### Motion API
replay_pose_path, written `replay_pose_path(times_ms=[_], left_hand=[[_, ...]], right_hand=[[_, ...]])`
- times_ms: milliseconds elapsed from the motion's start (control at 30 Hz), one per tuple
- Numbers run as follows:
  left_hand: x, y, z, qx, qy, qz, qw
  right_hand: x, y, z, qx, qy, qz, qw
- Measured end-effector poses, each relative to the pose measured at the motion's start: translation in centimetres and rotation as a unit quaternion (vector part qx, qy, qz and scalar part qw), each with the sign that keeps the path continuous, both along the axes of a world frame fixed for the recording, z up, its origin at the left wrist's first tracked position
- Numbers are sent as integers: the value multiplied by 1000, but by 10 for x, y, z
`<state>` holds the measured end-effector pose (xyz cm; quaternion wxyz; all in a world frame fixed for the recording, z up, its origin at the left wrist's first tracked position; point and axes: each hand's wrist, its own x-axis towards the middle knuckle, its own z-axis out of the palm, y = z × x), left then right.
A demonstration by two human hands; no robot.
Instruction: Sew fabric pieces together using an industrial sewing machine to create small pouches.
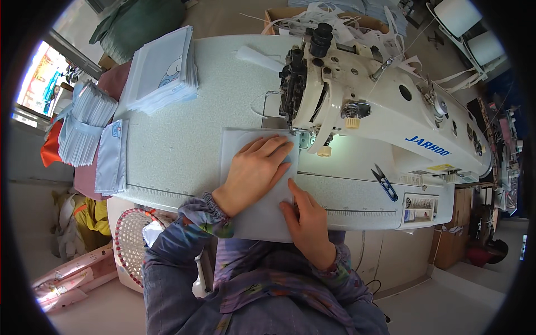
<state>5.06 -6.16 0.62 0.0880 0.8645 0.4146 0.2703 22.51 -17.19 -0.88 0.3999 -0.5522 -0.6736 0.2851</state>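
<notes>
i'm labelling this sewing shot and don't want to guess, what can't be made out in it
Head view:
- The needle's tip: hidden by the sewing machine's head.
- The middle of the pale cloth: covered by the left hand.
- The small items in the tray: too small to identify.
- Part of the woven basket: behind the left sleeve.
- The green bag's top: cut off by the picture's edge.

The left fingers (272,146) hide part of the pale fabric (259,216) beneath. Right of them, the items (420,209) in the tray (404,215) are too tiny to tell; farther off, the picture's edge crops the upper thread cone (459,15).
</notes>
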Motion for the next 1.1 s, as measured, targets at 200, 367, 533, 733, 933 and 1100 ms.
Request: replay_pose_path(times_ms=[200,367,533,733,933,1100], left_hand=[[1,0,-2,24,13,15,1000],[-2,2,-5,27,13,5,1000],[-12,8,-9,52,-14,-27,998],[-27,-22,6,-2,-21,-69,997],[-33,-86,20,-150,-59,-110,981],[-30,-103,32,-114,-45,-106,987]], right_hand=[[-1,3,1,5,4,2,1000],[3,-3,1,-39,24,20,999],[18,-19,16,-198,202,44,958],[23,-25,16,-306,258,43,916],[21,-30,12,-299,295,41,907],[22,-31,18,-315,324,47,891]])
